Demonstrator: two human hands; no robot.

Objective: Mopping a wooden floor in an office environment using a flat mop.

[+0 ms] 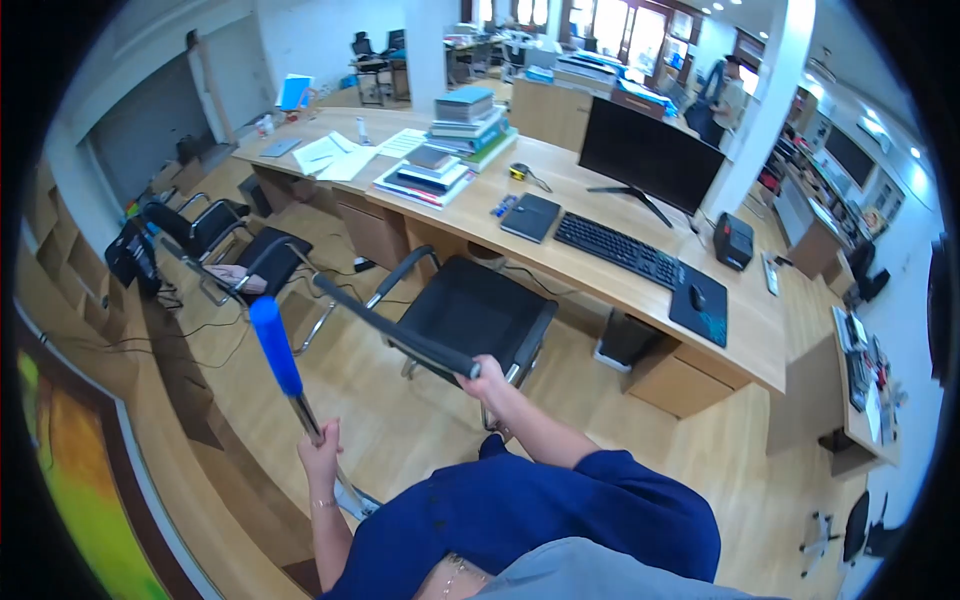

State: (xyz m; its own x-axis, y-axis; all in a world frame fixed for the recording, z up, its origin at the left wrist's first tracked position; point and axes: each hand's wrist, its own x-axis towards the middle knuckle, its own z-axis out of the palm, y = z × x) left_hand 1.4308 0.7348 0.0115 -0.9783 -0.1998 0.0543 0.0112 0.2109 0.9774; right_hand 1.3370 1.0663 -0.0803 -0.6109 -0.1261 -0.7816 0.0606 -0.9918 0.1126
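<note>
My left hand (320, 455) is closed round a metal pole (308, 418) topped by a long blue grip (274, 340). The pole stands tilted, and its lower end runs down beside my body, partly hidden, so I cannot tell what tool it is. With my right hand (487, 382) I grip the end of the black bar along the near side of a black office chair (480, 310). That chair has a dark seat and metal legs, and stands at the near side of the wooden desk (750, 345).
On the desk are a monitor (650, 150), keyboard (615, 248), mouse pad (698, 310), dark notebook (530, 217) and stacked books (468, 130). More black chairs (260, 258) stand left, near cables on the floor. A dark bin (625, 335) is under the desk. A person (725, 105) stands far off.
</note>
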